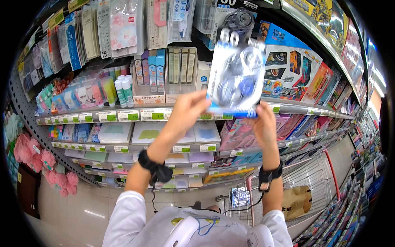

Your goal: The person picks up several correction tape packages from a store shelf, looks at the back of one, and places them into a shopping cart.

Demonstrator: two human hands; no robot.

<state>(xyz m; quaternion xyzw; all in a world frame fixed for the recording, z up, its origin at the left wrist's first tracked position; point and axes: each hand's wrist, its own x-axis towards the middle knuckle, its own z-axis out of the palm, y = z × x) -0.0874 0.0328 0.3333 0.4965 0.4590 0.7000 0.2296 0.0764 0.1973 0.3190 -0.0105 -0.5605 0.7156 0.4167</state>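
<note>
Between my hands, a blister pack of correction tapes (237,77) is held up in front of the upper shelf, somewhat blurred. It has a white and blue card, with several tape dispensers under clear plastic. My left hand (192,106) grips its lower left edge. At the lower right corner, the fingers of my right hand (263,122) pinch the card. Just behind its top hangs a dark pack of correction tape (239,18). Both wrists wear black straps with cables.
A metal shopping cart (328,173) stands at my right, holding a brown paper bag (296,203) and another blister pack (240,197). Glue sticks (124,89) and boxed toys (287,68) line the shelf. Pink plush items (60,179) hang at the left.
</note>
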